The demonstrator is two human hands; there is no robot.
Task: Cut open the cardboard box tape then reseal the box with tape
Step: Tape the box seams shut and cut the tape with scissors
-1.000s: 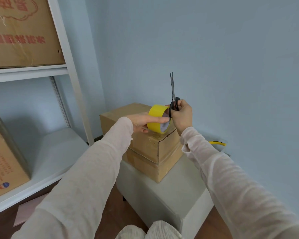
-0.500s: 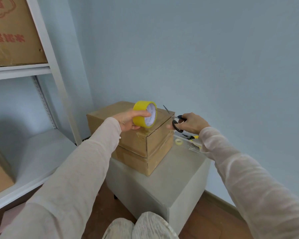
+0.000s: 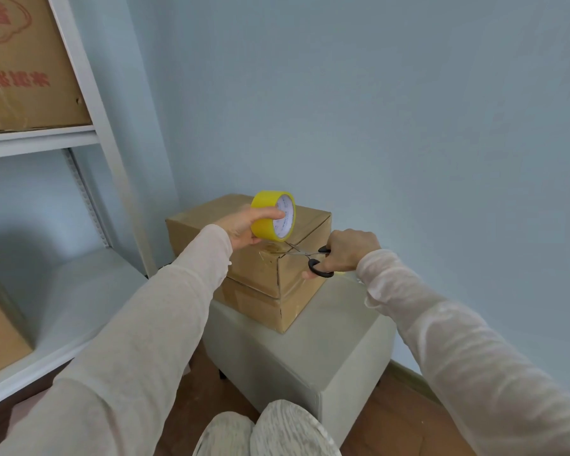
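Pale grey stool (image 3: 343,324) on a wooden floor (image 3: 392,419), carrying a lower box (image 3: 244,302) with the upper cardboard box (image 3: 254,271) stacked on it. The right hand (image 3: 351,251) grips the black handles of the scissors (image 3: 305,255); the slightly parted blades meet the upper box's near top edge. The left hand (image 3: 241,225) grips the yellow tape roll (image 3: 267,205), upright just above that edge. Behind: white shelving (image 3: 89,103) at left, blue wall (image 3: 375,110).
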